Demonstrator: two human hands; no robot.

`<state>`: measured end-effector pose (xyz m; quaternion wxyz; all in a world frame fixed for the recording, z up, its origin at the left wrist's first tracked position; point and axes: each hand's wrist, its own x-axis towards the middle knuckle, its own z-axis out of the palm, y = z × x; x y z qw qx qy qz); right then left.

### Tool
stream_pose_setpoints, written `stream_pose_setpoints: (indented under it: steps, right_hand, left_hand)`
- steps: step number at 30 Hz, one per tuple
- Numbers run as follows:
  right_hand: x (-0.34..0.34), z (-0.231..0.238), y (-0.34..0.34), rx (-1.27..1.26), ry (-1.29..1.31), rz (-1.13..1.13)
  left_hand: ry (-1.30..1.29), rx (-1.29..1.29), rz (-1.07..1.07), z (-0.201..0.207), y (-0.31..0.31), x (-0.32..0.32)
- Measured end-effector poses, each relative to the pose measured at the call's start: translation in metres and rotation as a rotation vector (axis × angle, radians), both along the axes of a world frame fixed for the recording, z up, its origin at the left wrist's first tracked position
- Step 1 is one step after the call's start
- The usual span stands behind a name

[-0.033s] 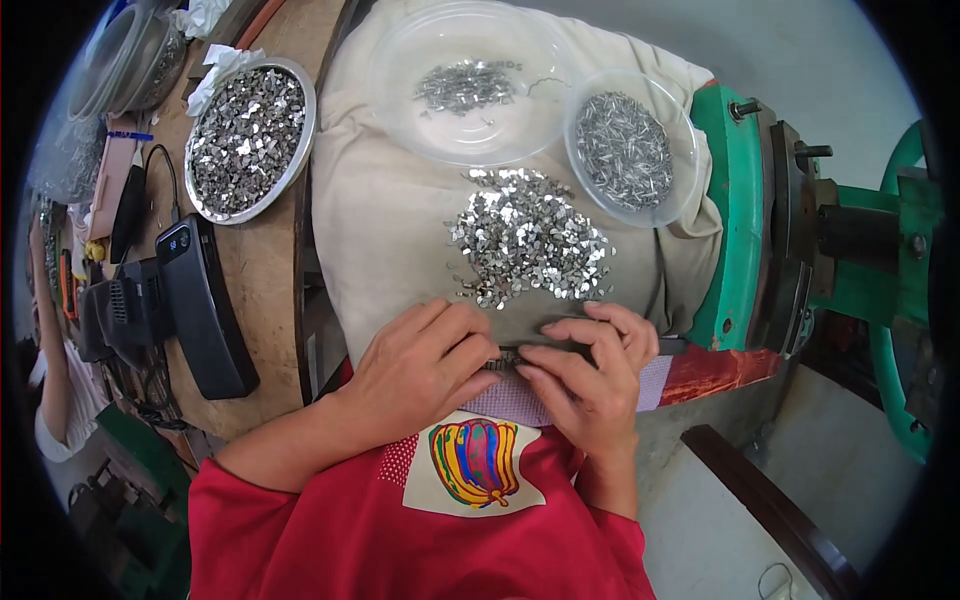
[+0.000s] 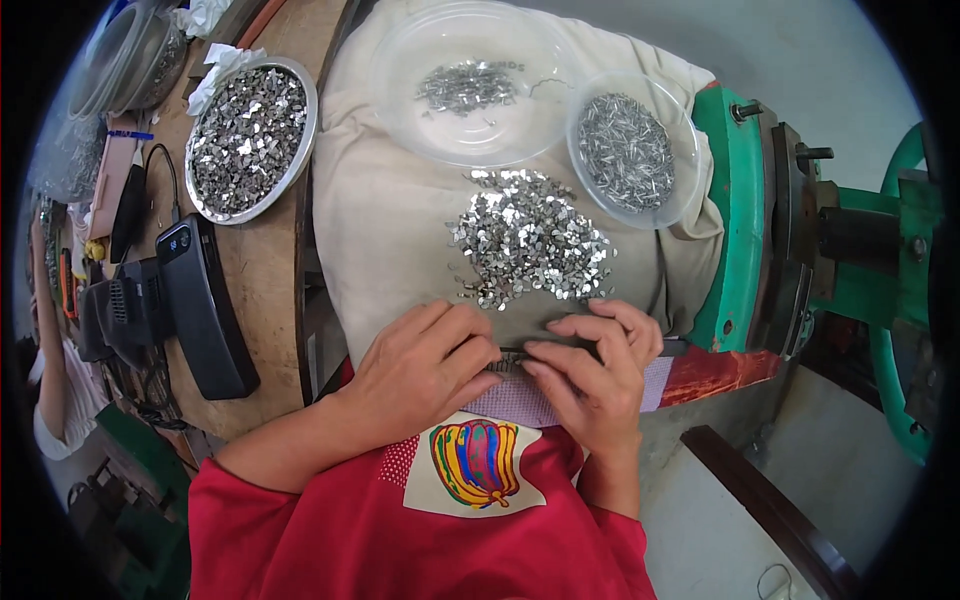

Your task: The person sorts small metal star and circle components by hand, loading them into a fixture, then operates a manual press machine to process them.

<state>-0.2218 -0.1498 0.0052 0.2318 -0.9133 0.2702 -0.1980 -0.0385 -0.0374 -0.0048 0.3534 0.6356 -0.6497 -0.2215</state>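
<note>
While the left hand (image 2: 425, 362) pinches one end of a small dark ridged strip (image 2: 507, 362) near the beige cloth's (image 2: 370, 240) near edge, the right hand (image 2: 597, 365) holds its bent thumb and forefinger at the other end (whether they grip it, I cannot tell). Beyond lies a heap of silvery metal chips (image 2: 530, 240); far right stands a clear plastic bowl (image 2: 689, 140) of metal pins (image 2: 626, 150).

Left grip (image 2: 425, 355) curled; right grip (image 2: 597, 368) arched beside it, just apart.
</note>
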Motion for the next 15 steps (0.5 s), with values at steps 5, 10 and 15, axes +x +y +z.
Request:
stream_pose_setpoints:
  steps: [5,10,15]
  right_hand:
    - [0.017,0.0,-0.014,-0.071,0.001,0.005]
    - [0.037,-0.003,-0.017,-0.139,0.046,0.109]
    - [0.041,-0.001,-0.02,-0.176,0.07,0.187]
  left_hand:
    - [-0.022,-0.03,-0.016,-0.002,0.003,0.0]
    - [-0.008,-0.011,-0.003,-0.001,0.003,0.0]
    - [0.0,0.017,0.001,0.002,0.003,0.001]
